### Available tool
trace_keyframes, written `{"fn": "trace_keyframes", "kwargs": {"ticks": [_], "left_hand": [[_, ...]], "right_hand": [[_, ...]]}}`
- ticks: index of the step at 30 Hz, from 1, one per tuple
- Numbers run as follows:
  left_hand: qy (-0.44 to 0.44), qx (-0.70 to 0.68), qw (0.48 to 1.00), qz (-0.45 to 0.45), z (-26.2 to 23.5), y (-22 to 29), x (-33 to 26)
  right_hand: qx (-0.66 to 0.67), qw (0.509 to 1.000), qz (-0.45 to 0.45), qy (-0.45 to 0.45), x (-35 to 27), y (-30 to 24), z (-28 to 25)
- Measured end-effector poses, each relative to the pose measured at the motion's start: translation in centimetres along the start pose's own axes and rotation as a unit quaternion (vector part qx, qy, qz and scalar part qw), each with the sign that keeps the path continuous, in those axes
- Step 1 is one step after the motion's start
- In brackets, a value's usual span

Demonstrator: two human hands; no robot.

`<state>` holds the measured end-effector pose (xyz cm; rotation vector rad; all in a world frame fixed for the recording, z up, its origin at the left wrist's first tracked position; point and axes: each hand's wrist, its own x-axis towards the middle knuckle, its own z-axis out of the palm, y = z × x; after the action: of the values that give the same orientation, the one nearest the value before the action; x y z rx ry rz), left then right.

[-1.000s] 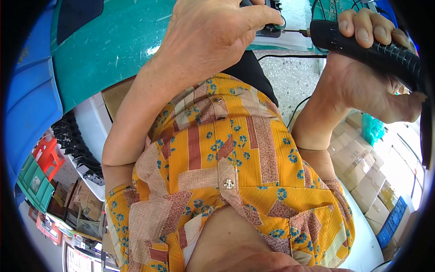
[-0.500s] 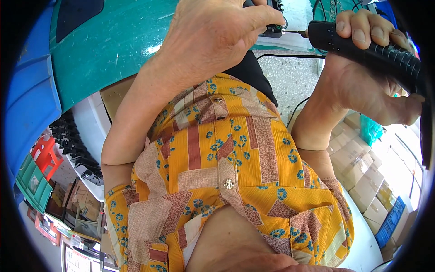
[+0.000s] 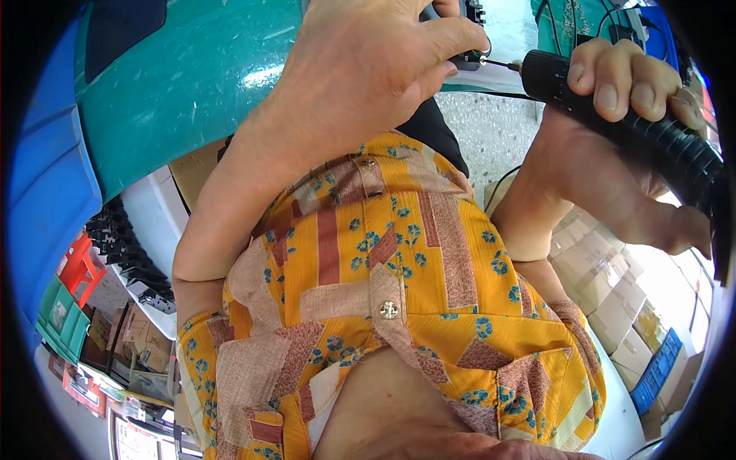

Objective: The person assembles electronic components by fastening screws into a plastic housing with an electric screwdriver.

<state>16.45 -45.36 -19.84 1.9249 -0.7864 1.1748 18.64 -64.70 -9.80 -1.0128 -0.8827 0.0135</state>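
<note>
A black electric screwdriver (image 3: 546,75) lies across my right hand (image 3: 613,130), whose fingers are wrapped round its body. The thin metal bit (image 3: 500,64) points left, its tip at the side of a small black part (image 3: 469,60). That part is held by my left hand (image 3: 383,65), with thumb and fingers bent about its edge near the bit. Most of the part is hidden behind the left hand. Whether the tip sits in a screw is too small to tell.
A worn green work surface (image 3: 184,100) spreads along the far side, with a dark mat (image 3: 126,34) at its left. Blue bins (image 3: 57,176) stand at the left, a green crate (image 3: 61,318) below. Cardboard boxes (image 3: 606,284) are stacked at the right. Black cables run at the upper right.
My right hand and the screwdriver have shifted slightly down, with the screwdriver tilting more. The left hand keeps hold of the black part nearly in place.
</note>
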Motion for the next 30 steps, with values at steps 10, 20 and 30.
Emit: {"fn": "trace_keyframes", "kwargs": {"ticks": [10, 20, 30], "left_hand": [[-0.004, 0.046, 0.999, 0.02, -0.3, -0.3, -0.4], [-0.039, 0.094, 0.994, 0.042, -3.0, -0.5, 0.5], [-0.193, 0.114, 0.939, -0.262, -8.9, 4.5, 3.5]], "right_hand": [[-0.02, 0.993, 0.071, -0.094, 0.6, -0.2, -1.8], [-0.001, 0.997, 0.014, -0.071, -0.2, 0.5, 0.4], [0.015, 0.999, 0.014, -0.047, -0.6, -1.0, -9.1]]}}
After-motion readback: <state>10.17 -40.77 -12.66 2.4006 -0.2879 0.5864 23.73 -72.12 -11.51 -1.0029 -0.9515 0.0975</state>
